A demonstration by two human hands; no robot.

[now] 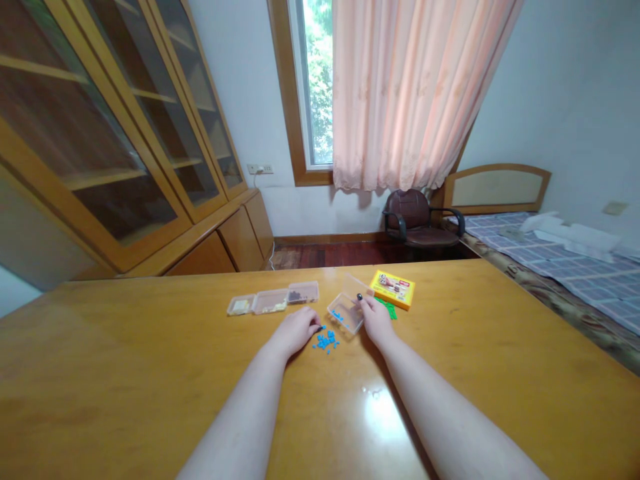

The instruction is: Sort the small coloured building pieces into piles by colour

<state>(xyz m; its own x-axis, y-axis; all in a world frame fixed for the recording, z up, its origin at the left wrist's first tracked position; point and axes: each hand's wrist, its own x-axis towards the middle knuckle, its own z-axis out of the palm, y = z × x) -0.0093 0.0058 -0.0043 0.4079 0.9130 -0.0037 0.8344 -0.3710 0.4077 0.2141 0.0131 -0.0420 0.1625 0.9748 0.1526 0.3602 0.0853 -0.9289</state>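
My right hand (376, 319) grips the side of a clear plastic box (354, 324), which is tilted and has a few small blue pieces inside. Its see-through lid (358, 285) stands up behind it. My left hand (299, 329) is closed, with thumb and fingertips together at a small blue toy brick (323, 327). Right beside those fingertips, a loose pile of blue toy bricks (326, 341) lies on the wooden table (210, 393).
Left of centre, three clear boxes stand in a row: one with pale pieces (241, 305), one with cream pieces (271, 302), one with dark pieces (303, 293). A yellow box (393, 289) and green pieces (387, 307) lie beyond my right hand. A chair (413, 217) stands past the table.
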